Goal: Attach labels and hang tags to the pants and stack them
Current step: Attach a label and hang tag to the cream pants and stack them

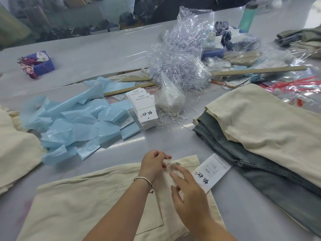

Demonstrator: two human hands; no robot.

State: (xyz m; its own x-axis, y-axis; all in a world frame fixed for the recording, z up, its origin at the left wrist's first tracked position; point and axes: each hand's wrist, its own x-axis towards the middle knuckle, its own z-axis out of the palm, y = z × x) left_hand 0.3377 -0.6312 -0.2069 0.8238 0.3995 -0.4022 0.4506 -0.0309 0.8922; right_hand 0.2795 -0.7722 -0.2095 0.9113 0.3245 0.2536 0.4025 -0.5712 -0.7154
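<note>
Your right hand hovers nearest the lens, fingers spread and relaxed over the waistband of the cream pants lying flat on the desk; its grip holds nothing that you can make out, though the fingertips lie close to a thin white string. Your left hand, with a silver bracelet at the wrist, has its fingers curled in and pinches that string at the waistband. Just to the right of your right hand, a white hang tag with printed characters lies partly on the pants and partly on the desk. Whether the string is already tied to it is too fine to tell.

Farther right, a stack of folded pants has a cream pair on top of a grey-blue denim pair. Ahead of you stands a pile of white hang tags, with loose strings beside it and crumpled blue plastic sheets to the left. Behind these lie clear plastic bags and a wooden ruler.
</note>
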